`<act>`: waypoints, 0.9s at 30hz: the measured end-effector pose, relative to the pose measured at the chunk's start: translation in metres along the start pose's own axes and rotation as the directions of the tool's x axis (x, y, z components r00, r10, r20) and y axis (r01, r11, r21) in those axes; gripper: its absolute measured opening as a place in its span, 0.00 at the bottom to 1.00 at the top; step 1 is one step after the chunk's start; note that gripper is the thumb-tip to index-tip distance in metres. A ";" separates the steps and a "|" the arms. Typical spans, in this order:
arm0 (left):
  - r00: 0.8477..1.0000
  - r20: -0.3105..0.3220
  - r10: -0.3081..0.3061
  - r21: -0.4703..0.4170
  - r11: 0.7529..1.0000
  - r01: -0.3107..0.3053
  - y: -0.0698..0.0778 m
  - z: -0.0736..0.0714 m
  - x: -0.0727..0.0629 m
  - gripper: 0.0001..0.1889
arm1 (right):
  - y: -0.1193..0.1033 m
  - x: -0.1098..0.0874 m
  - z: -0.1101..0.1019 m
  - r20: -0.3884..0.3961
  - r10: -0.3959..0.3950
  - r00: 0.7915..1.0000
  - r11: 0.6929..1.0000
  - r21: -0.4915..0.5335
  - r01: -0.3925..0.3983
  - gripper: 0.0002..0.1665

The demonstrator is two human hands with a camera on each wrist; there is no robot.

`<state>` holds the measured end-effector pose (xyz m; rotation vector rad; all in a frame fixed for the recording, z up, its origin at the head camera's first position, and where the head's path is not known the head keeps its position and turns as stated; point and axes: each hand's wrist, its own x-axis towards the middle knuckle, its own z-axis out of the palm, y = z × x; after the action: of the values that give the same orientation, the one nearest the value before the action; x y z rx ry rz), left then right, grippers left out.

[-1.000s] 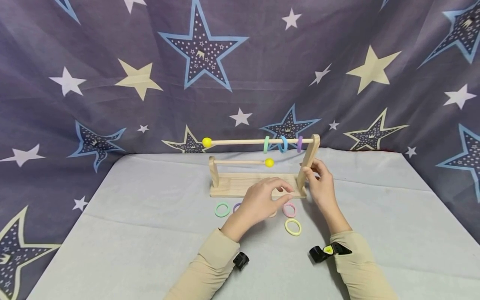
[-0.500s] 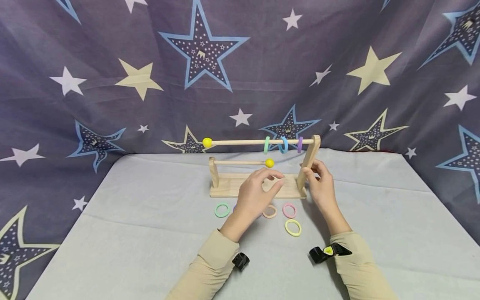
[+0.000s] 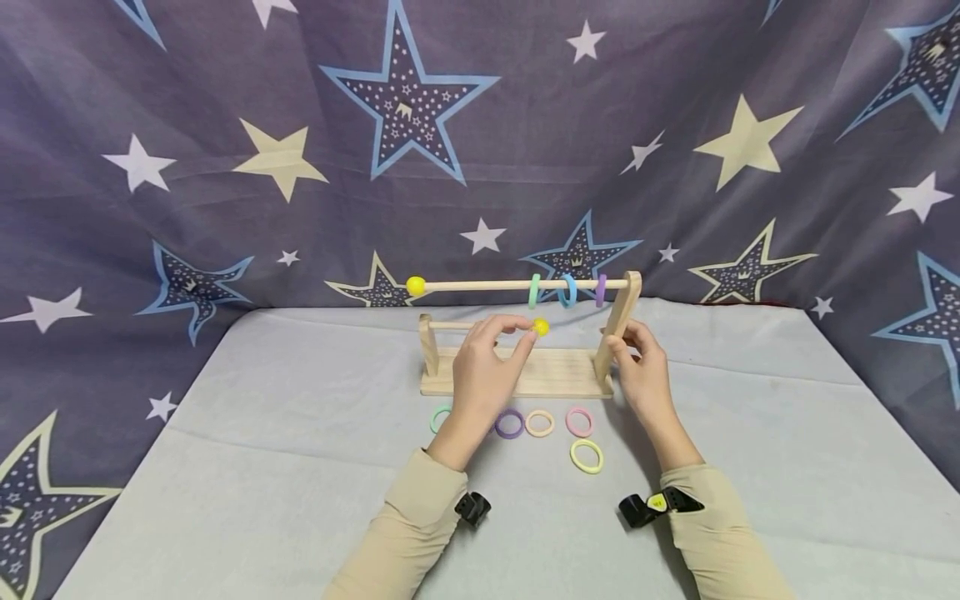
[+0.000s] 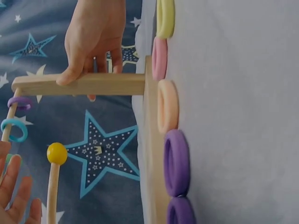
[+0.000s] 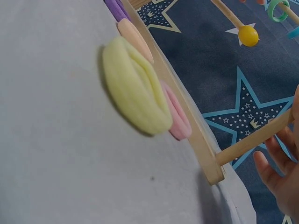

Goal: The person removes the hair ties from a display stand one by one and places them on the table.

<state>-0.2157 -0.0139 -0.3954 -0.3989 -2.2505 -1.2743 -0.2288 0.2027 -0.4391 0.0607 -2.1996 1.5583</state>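
Observation:
My right hand (image 3: 645, 367) grips the tall wooden post (image 3: 621, 312) of a two-rod stand, thumb in front and fingers behind. My left hand (image 3: 487, 362) is raised before the lower rod, its curved thumb and fingertips close by the yellow ball (image 3: 541, 327) at that rod's tip. In the left wrist view the left fingers (image 4: 19, 198) hold nothing and stand apart from the ball. On the upper rod (image 3: 480, 286) hang a green ring (image 3: 534, 291), a blue ring (image 3: 572, 292) and a purple ring (image 3: 601, 290).
Soft-looking rings lie before the wooden base (image 3: 562, 375): two purple rings (image 4: 177, 163), a peach ring (image 4: 173, 107), a pink ring (image 4: 160, 58), a pale yellow ring (image 5: 133, 93), and a green ring partly hidden by my left arm. A starry cloth (image 3: 480, 192) hangs behind.
My left hand has moved left and up from over the base to the lower rod's ball, uncovering the purple and peach rings. The right hand keeps its grip on the post.

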 end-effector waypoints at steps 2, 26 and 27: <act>1.000 -0.020 -0.016 0.006 1.000 0.016 0.000 -0.001 0.002 0.08 | -0.011 -0.004 -0.001 0.003 -0.003 1.000 1.000 -0.005 0.003 0.18; 0.996 -0.043 -0.076 0.055 0.995 0.078 0.011 -0.002 0.022 0.09 | 0.008 0.002 0.000 -0.004 -0.005 1.000 1.000 0.016 0.005 0.19; 0.996 -0.046 -0.075 0.056 0.995 0.078 0.011 -0.001 0.022 0.09 | 0.006 0.002 0.000 -0.005 -0.005 1.000 1.000 0.018 0.005 0.19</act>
<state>-0.2278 -0.0092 -0.3743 -0.2634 -2.2796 -1.2409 -0.2321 0.2052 -0.4439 0.0677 -2.1803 1.5748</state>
